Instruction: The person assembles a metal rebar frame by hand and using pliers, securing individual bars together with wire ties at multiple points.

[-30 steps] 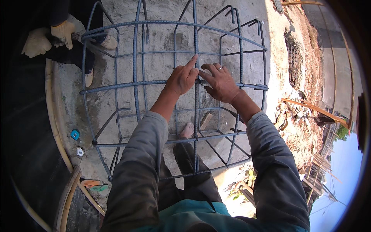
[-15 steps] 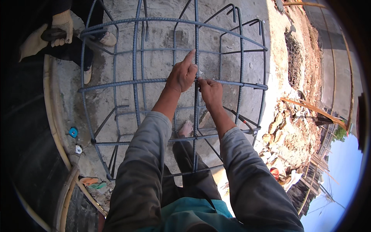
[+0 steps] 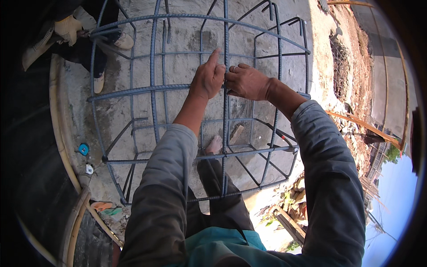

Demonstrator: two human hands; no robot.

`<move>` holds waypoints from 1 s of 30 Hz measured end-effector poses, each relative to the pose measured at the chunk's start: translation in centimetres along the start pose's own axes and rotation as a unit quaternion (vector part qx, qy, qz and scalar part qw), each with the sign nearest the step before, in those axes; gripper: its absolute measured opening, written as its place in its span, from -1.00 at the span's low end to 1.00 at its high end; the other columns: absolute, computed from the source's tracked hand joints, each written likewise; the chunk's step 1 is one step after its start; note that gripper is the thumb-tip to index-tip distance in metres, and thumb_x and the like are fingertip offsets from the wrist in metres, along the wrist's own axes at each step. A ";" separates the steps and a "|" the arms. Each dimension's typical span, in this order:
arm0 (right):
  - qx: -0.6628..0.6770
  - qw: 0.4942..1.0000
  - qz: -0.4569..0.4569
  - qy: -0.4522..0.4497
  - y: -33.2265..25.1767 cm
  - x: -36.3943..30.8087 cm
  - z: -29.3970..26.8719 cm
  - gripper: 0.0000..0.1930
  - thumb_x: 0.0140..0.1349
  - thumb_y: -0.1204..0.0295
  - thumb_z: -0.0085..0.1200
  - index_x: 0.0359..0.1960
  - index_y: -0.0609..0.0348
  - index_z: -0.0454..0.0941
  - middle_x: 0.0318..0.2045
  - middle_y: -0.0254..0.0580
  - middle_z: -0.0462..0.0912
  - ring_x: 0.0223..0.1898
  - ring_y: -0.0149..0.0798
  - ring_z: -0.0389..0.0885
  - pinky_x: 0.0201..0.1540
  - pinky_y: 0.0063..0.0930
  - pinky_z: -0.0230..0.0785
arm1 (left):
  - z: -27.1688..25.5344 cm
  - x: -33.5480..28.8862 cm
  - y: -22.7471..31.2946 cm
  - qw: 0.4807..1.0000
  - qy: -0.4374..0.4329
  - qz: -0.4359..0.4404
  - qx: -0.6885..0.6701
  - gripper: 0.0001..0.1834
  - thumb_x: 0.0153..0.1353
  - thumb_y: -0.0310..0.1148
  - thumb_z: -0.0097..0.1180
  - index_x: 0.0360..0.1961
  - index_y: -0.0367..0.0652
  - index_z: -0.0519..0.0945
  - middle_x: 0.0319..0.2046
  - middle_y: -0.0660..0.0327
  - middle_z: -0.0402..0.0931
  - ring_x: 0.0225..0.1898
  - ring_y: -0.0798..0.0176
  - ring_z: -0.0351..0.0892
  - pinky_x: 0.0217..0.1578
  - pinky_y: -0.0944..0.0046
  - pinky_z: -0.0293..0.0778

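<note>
In front of me is a cage of ribbed steel rebar [image 3: 187, 87], its long bars crossed by bent hoops with hooked ends. Both hands meet at a crossing on the middle upright bar [image 3: 226, 111]. My left hand [image 3: 207, 79] is on the left of that bar, index finger stretched away from me, the other fingers curled and the thumb against the joint. From the right, my right hand [image 3: 248, 82], a ring on one finger, has its bent fingers closed at the same joint. Whatever the fingertips pinch is hidden.
At the upper left, a co-worker's gloved hand [image 3: 67, 30] is close to the cage's end. A blue tape measure [image 3: 83, 149] lies left on the concrete, near a bamboo pole [image 3: 60, 120]. My bare foot [image 3: 215, 144] is beneath the cage. Rubble [image 3: 298, 200] borders the right.
My right hand has moved up and turned over, its back now showing and its elbow swung outward. My left hand stays at the joint. The co-worker's gloved hands have shifted slightly.
</note>
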State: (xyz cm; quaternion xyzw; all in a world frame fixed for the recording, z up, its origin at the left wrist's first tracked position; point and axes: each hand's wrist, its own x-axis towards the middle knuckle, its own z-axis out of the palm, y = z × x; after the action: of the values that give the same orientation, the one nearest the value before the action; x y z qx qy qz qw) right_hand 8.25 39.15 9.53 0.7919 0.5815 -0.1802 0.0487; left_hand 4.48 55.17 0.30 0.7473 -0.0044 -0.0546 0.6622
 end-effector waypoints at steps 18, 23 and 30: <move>0.249 0.561 0.746 0.258 -23.5 -30.3 17.3 -0.49 0.12 0.33 0.23 0.06 0.32 0.40 -0.06 0.05 0.51 -0.12 -0.05 0.54 -0.08 -0.22 0.44 | 1.1 -1.4 -0.7 0.982 0.176 0.062 -0.040 -0.50 0.35 -0.38 -0.25 0.28 -0.34 0.33 -0.24 0.14 0.58 -0.28 0.28 0.60 -0.21 0.26 0.57; 0.371 0.497 0.685 0.382 -22.5 -29.8 25.7 -0.66 0.24 0.27 0.15 -0.14 0.34 0.58 -0.30 0.08 0.66 -0.24 -0.06 0.64 -0.18 -0.26 0.43 | 3.8 -10.4 1.5 0.953 0.289 -0.007 -0.092 -0.58 0.32 -0.46 -0.18 0.17 -0.38 0.40 -0.21 0.18 0.55 -0.20 0.28 0.56 -0.11 0.23 0.54; 0.231 0.666 0.673 0.221 -24.2 -30.2 14.6 -0.82 0.30 0.39 0.06 -0.34 0.30 0.53 -0.38 0.06 0.59 -0.35 0.08 0.60 -0.31 -0.14 0.40 | 6.8 -22.1 3.0 0.992 0.119 -0.048 -0.016 -0.64 0.20 -0.53 -0.02 0.05 -0.31 0.51 -0.21 0.09 0.54 -0.23 0.23 0.57 -0.18 0.24 0.53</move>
State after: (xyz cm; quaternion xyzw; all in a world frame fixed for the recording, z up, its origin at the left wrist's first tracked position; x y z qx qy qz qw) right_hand -25.60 15.36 9.45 0.9704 -0.1768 -0.0467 -0.1580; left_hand -17.86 49.80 4.15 0.7369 0.1112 0.0029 0.6667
